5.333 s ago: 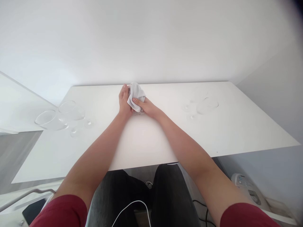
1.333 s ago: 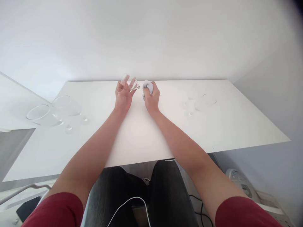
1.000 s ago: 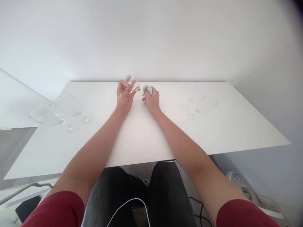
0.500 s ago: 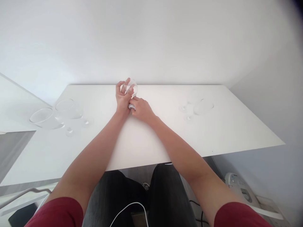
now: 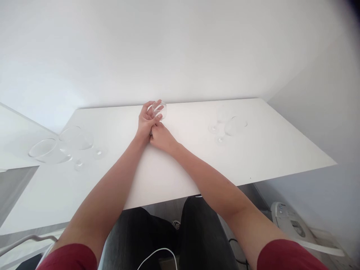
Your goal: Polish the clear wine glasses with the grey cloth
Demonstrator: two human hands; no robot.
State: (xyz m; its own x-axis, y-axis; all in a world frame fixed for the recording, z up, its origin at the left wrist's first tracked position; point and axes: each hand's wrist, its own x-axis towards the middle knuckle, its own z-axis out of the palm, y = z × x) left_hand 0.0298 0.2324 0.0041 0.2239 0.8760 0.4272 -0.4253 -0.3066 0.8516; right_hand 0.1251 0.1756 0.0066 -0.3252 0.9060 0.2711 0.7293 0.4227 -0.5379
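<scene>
A clear wine glass is tilted in my left hand, whose fingers curl around its bowl near the back of the white table. My right hand is closed just below, pressed against the heel of my left hand, where the stem and foot of the glass are hidden. What its fingers grip cannot be made out. To the left stand two large clear stemmed glasses, the nearer one and one behind it. Two more stemmed glasses, a front one and a fainter one, are on the right.
The white table meets a pale wall along its back edge. Below its front edge are my legs and a white cable. A white appliance is on the floor at the right.
The wine glass and both hands have shifted slightly within the view, as the camera has tilted. My right fingers have tucked in tighter, and a pale thing seen between them earlier is now hidden.
</scene>
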